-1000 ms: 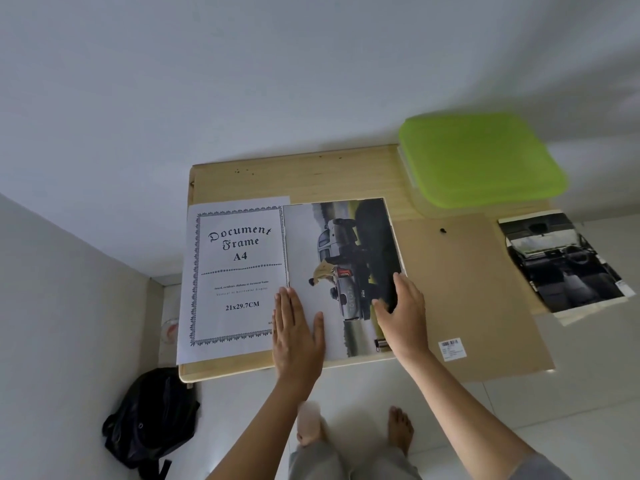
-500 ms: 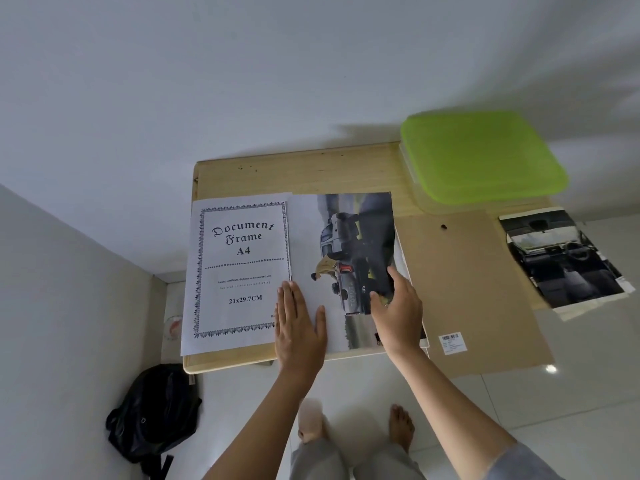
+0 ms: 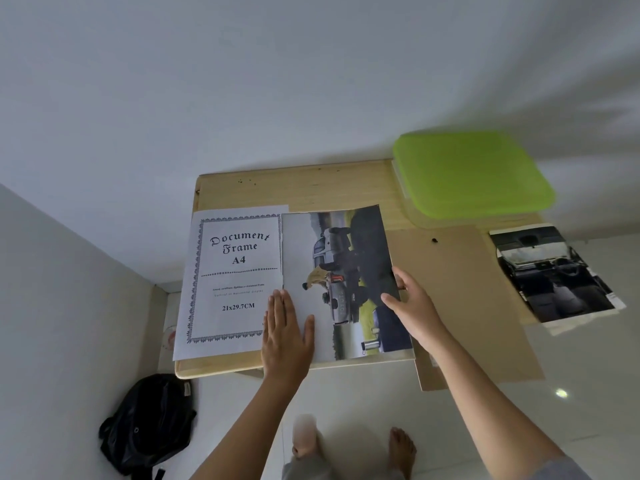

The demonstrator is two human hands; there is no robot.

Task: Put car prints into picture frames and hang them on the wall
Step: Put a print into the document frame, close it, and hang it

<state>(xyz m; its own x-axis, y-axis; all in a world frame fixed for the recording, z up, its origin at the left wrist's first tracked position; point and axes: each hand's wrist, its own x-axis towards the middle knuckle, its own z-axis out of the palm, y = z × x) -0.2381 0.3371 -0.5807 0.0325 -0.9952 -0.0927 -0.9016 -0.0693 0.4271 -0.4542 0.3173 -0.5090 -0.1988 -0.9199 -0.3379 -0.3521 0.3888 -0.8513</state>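
Note:
A car print showing a silver pickup lies on the wooden table, overlapping the right edge of a white "Document Frame A4" insert sheet. My left hand rests flat across the seam between the sheet and the print, fingers straight. My right hand pinches the print's right edge, thumb on top, fingers underneath, and that edge lifts slightly. A brown backing board lies to the right, hanging over the table's front edge. A second car print, of a car interior, lies at the far right.
A green plastic lid on a clear box sits at the table's back right against the wall. A black backpack lies on the floor at lower left. My bare feet stand on the white tiles below the table edge.
My right hand slid from on top of the print to its right edge and took hold of it; the edge has risen a little. My left hand stays flat in place.

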